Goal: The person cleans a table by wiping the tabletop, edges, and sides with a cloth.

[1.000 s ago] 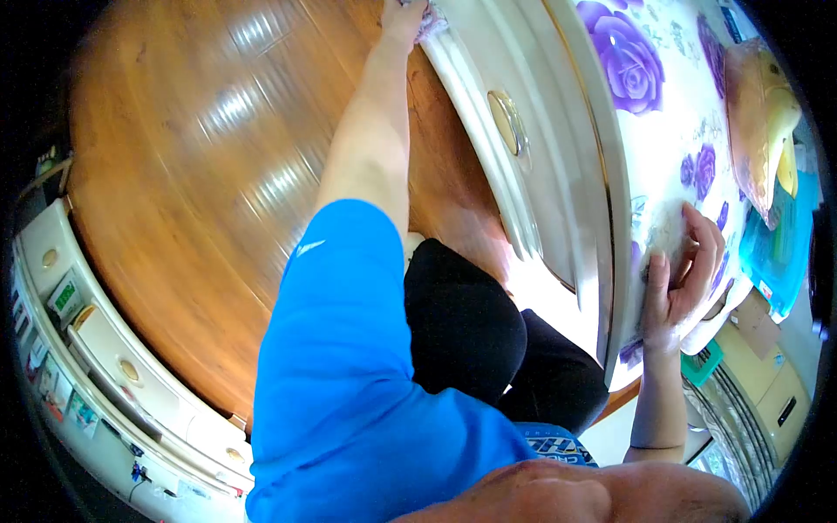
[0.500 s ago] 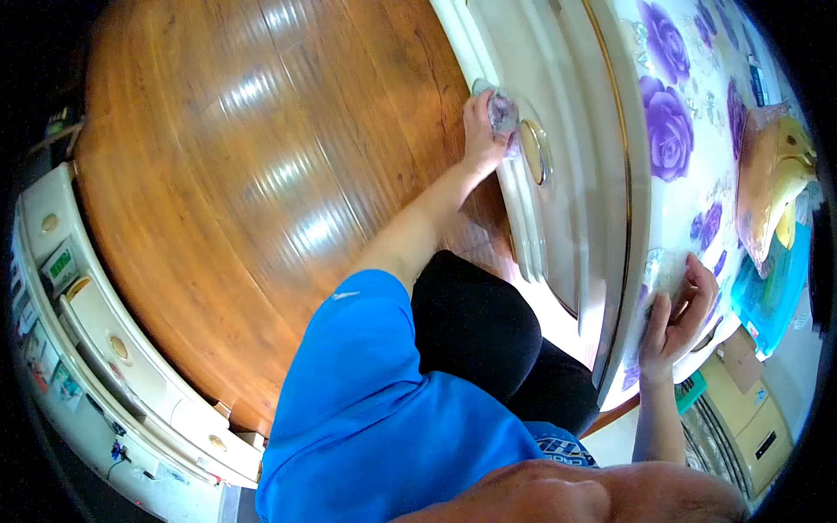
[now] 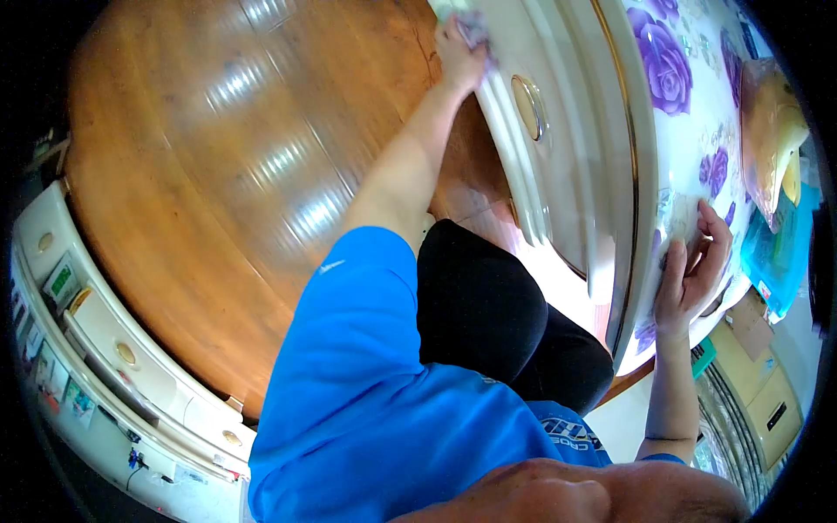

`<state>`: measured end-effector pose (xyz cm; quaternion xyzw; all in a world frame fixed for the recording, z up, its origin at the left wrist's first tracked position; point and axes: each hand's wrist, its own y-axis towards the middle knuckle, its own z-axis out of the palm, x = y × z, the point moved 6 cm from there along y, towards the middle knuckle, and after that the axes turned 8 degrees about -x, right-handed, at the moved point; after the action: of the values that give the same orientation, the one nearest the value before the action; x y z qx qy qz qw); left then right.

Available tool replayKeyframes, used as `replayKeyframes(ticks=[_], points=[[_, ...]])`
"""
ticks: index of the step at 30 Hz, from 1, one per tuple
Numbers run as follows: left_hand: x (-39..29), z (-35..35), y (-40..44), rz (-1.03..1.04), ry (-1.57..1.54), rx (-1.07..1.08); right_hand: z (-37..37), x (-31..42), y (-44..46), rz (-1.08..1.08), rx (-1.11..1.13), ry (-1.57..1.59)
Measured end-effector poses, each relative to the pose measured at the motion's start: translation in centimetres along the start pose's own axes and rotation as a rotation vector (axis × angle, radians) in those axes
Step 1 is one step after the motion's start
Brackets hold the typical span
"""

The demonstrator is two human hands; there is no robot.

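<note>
My left hand is closed on a crumpled white-and-purple cloth, slightly blurred. It presses the cloth against the cream lower ledge of a table's side, beyond an oval gold-rimmed handle. My right hand rests on the tabletop near its edge, thumb and bent fingers apart, and nothing shows in it. Under it lies a white tablecloth printed with purple roses.
A bag with yellow fruit and a turquoise plastic item lie at the table's right. My knees are close to its side. A cream drawer cabinet stands left across the glossy wooden floor.
My left hand has slid the cloth along the ledge, away from me and past the oval handle. My right hand stays on the tabletop; the view has shifted a little.
</note>
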<state>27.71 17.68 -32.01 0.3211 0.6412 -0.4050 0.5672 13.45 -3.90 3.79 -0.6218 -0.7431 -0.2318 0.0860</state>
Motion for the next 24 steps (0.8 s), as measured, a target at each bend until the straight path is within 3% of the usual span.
replayKeyframes(ticks=[1,3,5,7,8,11,12,17,19,20,22,23,24], points=[[-1.6,-0.1,-2.7,-0.113,-0.083,0.034,0.0,-0.4,-0.1,0.019,-0.003,0.000],[3.4,2.2,-7.4,0.369,0.519,-0.045,0.0,-0.4,-0.1,0.017,-0.008,0.003],[3.3,2.2,-12.8,0.065,0.018,0.083,-0.1,-0.3,-0.1,0.012,-0.014,-0.006],[3.5,2.4,-15.0,-0.002,-0.019,0.041,-0.1,-0.5,-0.2,0.053,0.012,-0.003],[2.7,1.8,-14.7,0.087,-0.013,-0.018,-0.2,-0.4,-0.1,0.038,0.004,-0.006],[0.6,1.1,-9.4,0.229,0.072,-0.173,-0.1,-0.5,-0.3,0.060,-0.001,0.042],[-0.8,0.6,-6.6,0.160,0.141,-0.128,-0.1,-0.5,-0.3,0.059,-0.001,0.041],[-1.9,-2.1,10.3,0.454,0.354,-0.301,-0.1,0.3,-0.2,0.016,0.019,0.006],[-0.3,-2.5,15.8,0.452,0.017,-0.199,0.0,0.5,-0.1,0.000,0.031,-0.003],[-1.6,-2.4,14.7,0.445,0.017,-0.196,-0.1,0.3,-0.1,-0.009,0.036,0.000],[-4.1,-2.8,12.1,0.053,-0.028,-0.130,-0.1,0.4,-0.1,-0.003,0.040,-0.009],[-2.2,-2.2,11.8,0.225,-0.134,-0.259,0.0,0.2,-0.1,-0.009,0.029,0.009],[-2.9,-2.3,10.6,0.171,-0.014,-0.183,0.1,0.2,-0.1,-0.016,0.022,0.025]])
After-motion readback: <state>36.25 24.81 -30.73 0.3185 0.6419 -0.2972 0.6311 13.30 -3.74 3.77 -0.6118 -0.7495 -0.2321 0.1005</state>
